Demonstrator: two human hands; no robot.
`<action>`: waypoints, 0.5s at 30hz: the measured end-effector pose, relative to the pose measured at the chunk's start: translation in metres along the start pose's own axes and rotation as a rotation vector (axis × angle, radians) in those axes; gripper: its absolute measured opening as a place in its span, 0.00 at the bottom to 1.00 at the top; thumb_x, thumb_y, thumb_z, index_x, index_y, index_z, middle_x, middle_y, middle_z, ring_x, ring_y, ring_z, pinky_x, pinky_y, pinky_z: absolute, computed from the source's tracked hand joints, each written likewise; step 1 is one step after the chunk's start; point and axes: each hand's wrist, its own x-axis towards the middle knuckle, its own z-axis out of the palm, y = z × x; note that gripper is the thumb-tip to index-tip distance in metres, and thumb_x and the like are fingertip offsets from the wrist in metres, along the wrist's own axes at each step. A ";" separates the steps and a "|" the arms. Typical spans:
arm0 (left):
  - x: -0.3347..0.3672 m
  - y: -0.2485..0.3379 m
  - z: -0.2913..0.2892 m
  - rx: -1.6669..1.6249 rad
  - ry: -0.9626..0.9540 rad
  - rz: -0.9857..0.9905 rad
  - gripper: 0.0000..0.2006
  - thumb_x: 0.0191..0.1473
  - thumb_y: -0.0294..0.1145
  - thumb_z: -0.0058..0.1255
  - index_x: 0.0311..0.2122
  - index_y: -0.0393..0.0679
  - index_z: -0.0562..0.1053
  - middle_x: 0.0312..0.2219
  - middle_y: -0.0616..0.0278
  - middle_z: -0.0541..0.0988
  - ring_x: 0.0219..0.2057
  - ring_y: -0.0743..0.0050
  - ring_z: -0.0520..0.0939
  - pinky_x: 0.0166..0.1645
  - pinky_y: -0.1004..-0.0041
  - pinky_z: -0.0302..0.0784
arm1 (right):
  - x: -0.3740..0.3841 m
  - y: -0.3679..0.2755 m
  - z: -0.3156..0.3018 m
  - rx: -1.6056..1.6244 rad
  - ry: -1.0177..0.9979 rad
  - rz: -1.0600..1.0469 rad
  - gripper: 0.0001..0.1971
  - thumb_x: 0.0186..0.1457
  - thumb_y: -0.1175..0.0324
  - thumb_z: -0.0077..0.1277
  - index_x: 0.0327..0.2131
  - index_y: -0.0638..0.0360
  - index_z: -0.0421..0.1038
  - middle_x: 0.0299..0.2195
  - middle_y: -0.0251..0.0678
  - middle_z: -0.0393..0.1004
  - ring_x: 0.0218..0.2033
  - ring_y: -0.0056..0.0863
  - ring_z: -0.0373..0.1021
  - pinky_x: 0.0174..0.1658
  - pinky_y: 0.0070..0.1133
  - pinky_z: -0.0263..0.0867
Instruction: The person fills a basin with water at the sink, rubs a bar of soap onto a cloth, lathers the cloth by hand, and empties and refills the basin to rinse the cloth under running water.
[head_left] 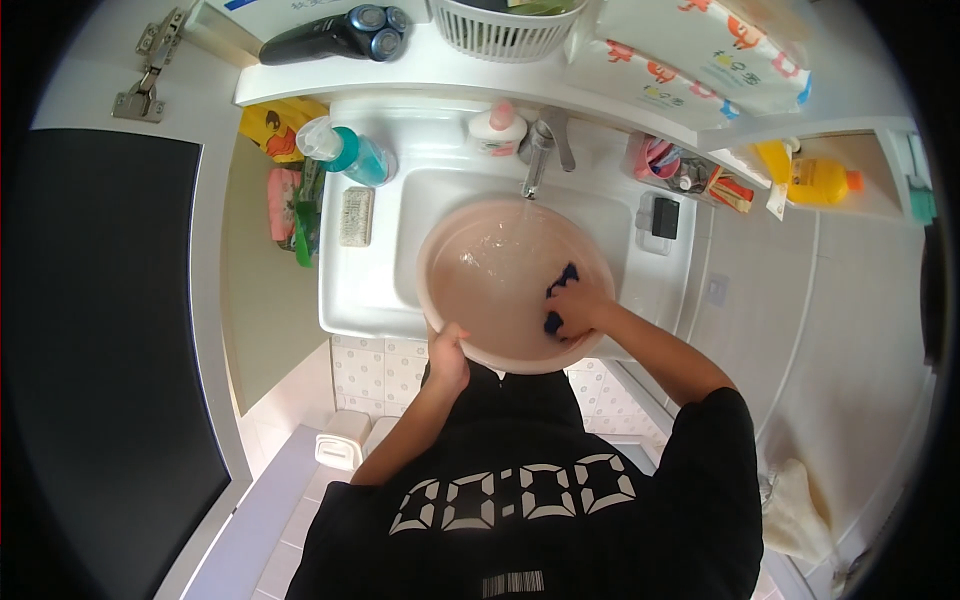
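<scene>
A pale pink plastic basin (430, 265) stands tilted in the white sink, under the metal faucet (537, 165). Water lies in the basin and glints near its far side. My left hand (449, 360) grips the basin's near left rim, thumb on top; its other fingers are partly hidden. On the right side of the basin, my right hand (584, 308) is closed on a small dark blue cloth (567, 277). Parts of the cloth stick out beyond and below the fingers. What kind of cloth it is, I cannot tell.
Around the sink (345, 290) are a teal pump bottle (365, 160), a scrubbing brush (356, 217), a pink-capped white bottle (497, 130) and a small black box (664, 217). A shelf above holds an electric shaver (335, 35) and a white basket (505, 32). An open cabinet door (215, 300) borders the left.
</scene>
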 end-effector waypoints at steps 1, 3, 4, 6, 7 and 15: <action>-0.002 0.003 0.004 0.005 -0.005 0.000 0.30 0.42 0.20 0.40 0.56 0.39 0.61 0.45 0.56 0.71 0.49 0.63 0.71 0.56 0.65 0.66 | 0.001 -0.005 0.002 0.004 0.005 0.003 0.21 0.44 0.56 0.58 0.43 0.52 0.75 0.45 0.36 0.71 0.50 0.41 0.66 0.53 0.33 0.60; -0.004 0.010 0.009 -0.017 -0.004 0.051 0.30 0.42 0.20 0.39 0.56 0.41 0.61 0.45 0.56 0.71 0.48 0.61 0.72 0.55 0.63 0.68 | 0.005 -0.014 0.005 0.419 -0.129 -0.194 0.22 0.47 0.58 0.56 0.47 0.54 0.72 0.49 0.39 0.70 0.51 0.40 0.66 0.53 0.29 0.61; -0.002 0.013 0.010 0.003 -0.028 0.078 0.30 0.42 0.20 0.39 0.56 0.42 0.61 0.44 0.55 0.71 0.47 0.59 0.73 0.54 0.62 0.69 | 0.006 -0.020 0.006 0.423 -0.124 -0.195 0.22 0.47 0.58 0.56 0.47 0.54 0.72 0.49 0.39 0.70 0.51 0.40 0.66 0.53 0.29 0.61; 0.000 0.019 0.009 0.014 -0.023 0.078 0.30 0.42 0.21 0.39 0.56 0.42 0.61 0.43 0.55 0.71 0.47 0.58 0.73 0.54 0.62 0.69 | 0.010 -0.031 0.006 0.783 -0.154 -0.414 0.23 0.51 0.63 0.54 0.51 0.55 0.68 0.51 0.39 0.69 0.52 0.34 0.65 0.54 0.26 0.61; 0.002 0.022 0.009 0.015 -0.016 0.079 0.30 0.42 0.21 0.40 0.56 0.42 0.61 0.43 0.55 0.71 0.46 0.57 0.73 0.53 0.62 0.70 | 0.010 -0.036 0.003 0.783 -0.149 -0.416 0.23 0.51 0.63 0.54 0.51 0.55 0.68 0.51 0.39 0.69 0.52 0.34 0.65 0.54 0.26 0.61; -0.018 0.071 0.027 0.081 0.014 0.127 0.35 0.38 0.22 0.41 0.58 0.43 0.60 0.47 0.55 0.70 0.48 0.57 0.72 0.56 0.62 0.68 | 0.006 0.006 0.001 2.043 0.479 -0.248 0.29 0.49 0.73 0.52 0.57 0.61 0.61 0.50 0.41 0.68 0.50 0.32 0.68 0.55 0.28 0.66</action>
